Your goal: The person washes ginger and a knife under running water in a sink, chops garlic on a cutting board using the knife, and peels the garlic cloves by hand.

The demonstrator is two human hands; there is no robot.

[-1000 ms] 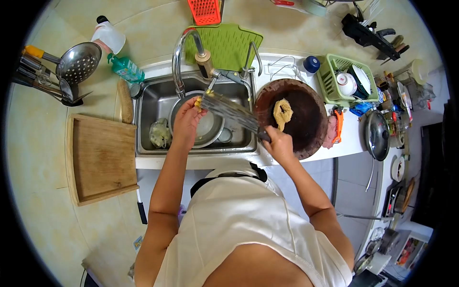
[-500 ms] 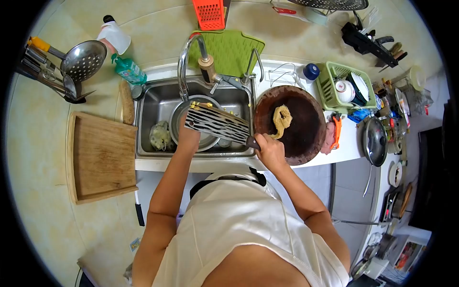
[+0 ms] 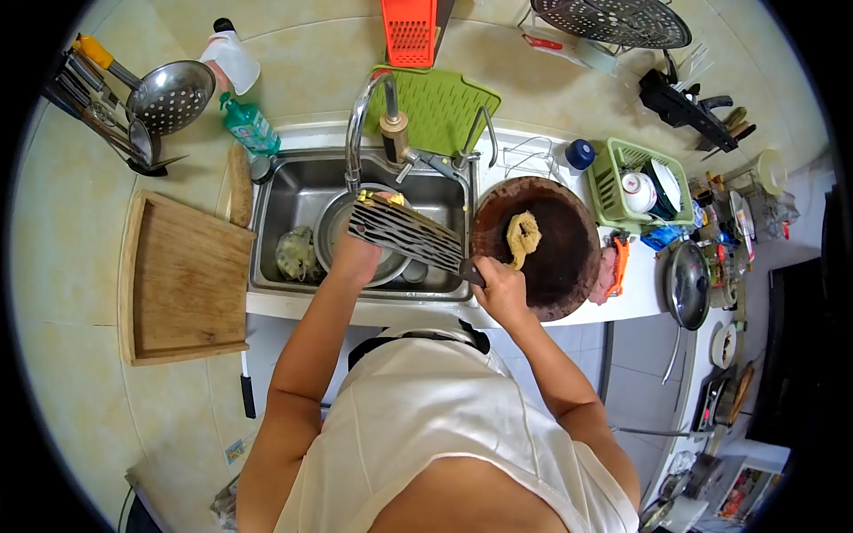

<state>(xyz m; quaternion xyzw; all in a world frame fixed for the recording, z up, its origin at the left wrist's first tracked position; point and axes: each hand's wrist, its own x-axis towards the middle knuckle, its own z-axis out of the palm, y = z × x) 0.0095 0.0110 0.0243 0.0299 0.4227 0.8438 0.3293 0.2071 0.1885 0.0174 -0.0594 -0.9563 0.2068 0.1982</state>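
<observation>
A cleaver with a black-and-silver streaked blade is held over the sink, its blade lying nearly flat. My right hand is wrapped round its dark handle. My left hand is at the blade's far left end, with its fingers mostly hidden behind the metal. Small yellow pieces show along the blade's upper edge. Below is a round metal basin in the sink. To the right, a curled tan strip of food lies on a round dark chopping block.
The faucet arches over the steel sink, where a clear plastic bag lies at left. A wooden tray is farther left. A green dish basket, orange-handled tool and lidded pan are at right.
The whole view has shifted slightly with my head. My hands and the cleaver keep almost the same position over the basin, and the right-hand grip is unchanged.
</observation>
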